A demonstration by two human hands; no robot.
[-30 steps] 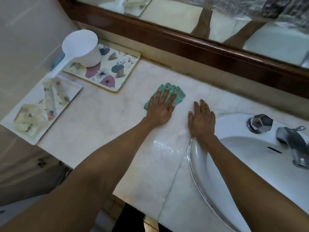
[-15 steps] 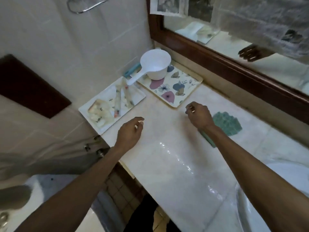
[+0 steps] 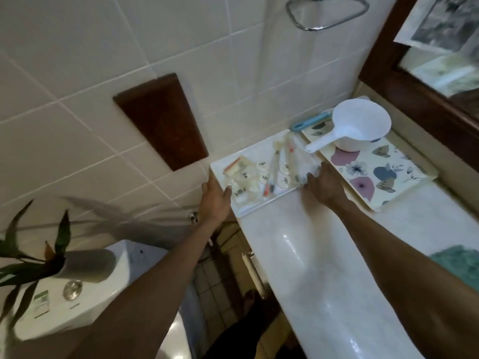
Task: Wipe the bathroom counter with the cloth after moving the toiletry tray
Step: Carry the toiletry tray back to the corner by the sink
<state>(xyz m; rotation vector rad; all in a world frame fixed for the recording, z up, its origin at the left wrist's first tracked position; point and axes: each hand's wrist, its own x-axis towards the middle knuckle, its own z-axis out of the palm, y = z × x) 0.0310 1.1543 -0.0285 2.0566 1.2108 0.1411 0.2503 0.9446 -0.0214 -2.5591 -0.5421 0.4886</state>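
The white toiletry tray [image 3: 259, 154] lies at the counter's left end against the tiled wall, holding several small packets and tubes. My left hand [image 3: 215, 196] grips its left edge, thumb over the rim. My right hand [image 3: 322, 186] holds its near right corner, fingers on the rim. The green cloth [image 3: 461, 263] lies on the pale marble counter [image 3: 311, 255] at the right edge of view, apart from both hands and partly cut off.
A floral tray [image 3: 383, 172] with a white scoop [image 3: 360, 125] sits right beside the toiletry tray. A teal handle [image 3: 311, 121] lies behind them. A toilet tank [image 3: 85, 304] with a potted plant [image 3: 31, 257] stands lower left. The wood mirror frame [image 3: 414, 94] borders the counter's back.
My left hand let go of the cloth, which stayed on the counter. Both hands moved left to the toiletry tray and took hold of its edges. The view swung left.
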